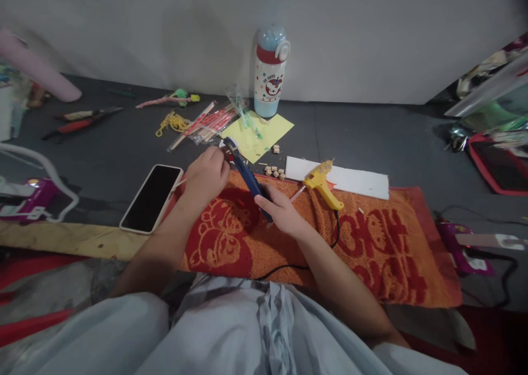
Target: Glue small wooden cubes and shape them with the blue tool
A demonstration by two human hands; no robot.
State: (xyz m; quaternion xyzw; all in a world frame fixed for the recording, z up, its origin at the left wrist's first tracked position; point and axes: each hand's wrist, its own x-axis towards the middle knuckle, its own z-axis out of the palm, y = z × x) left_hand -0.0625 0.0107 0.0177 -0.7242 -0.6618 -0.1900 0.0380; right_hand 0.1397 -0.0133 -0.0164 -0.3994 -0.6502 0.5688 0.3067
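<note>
My left hand (206, 178) is closed around a thin pale wooden stick (180, 183), whose end pokes out on the phone side. In my right hand (281, 209) is a long dark blue hand tool (246, 172), tilted up to the left. Its metal tip is close to my left fingertips; whether it touches the stick I cannot tell. Both hands are over an orange and red towel (264, 254). Short cut wooden pieces (273, 171) lie beyond the tool. Right of my right hand, a yellow glue gun (320, 183) rests partly on a white strip (363, 182).
A bottle (270, 78) stands at the back by yellow paper (282, 126). Wrapped sticks (216, 121), yellow cord (173, 123) and pliers (82, 123) lie left of it. A phone (152, 199) lies beside my left forearm. The glue gun's black cord (284, 267) crosses the towel.
</note>
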